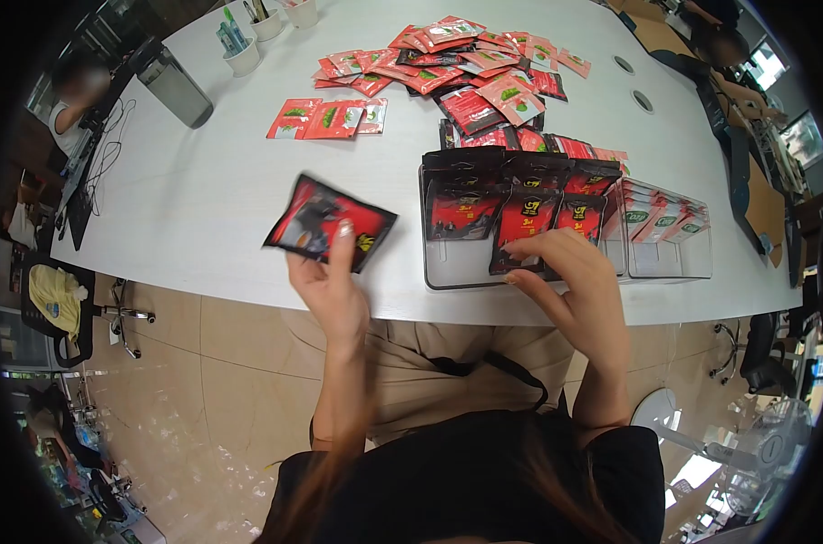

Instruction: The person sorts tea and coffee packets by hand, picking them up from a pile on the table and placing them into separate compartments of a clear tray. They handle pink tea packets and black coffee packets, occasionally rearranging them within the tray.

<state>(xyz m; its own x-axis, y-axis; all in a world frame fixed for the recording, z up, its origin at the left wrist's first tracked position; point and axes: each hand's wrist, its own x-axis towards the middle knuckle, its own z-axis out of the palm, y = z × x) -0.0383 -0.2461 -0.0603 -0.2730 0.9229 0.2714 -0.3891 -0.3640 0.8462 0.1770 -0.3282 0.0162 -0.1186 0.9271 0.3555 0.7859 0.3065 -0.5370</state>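
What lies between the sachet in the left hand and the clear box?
Head view: only bare table between the sachet in the left hand and the clear box.

White counter (pixel 203 199), curved front edge. Beige tiled floor (pixel 221 363) beneath it. Black chair (pixel 82 340) with yellow cloth (pixel 53 295) at counter's end. White fan (pixel 763 446) stands on floor, bright glare beside it.

One camera, worn on the head, looks forward and steeply down. The person's own chest (pixel 466 480) and lap (pixel 430 363) fill the frame at 6 o'clock, very near the lens; the white table (pixel 203 199) runs from centre out to 12 o'clock. The left hand (pixel 332 295), gripping a sachet (pixel 312 218), and the right hand (pixel 579 286) sit close, near centre. Fisheye bending darkens the corners.
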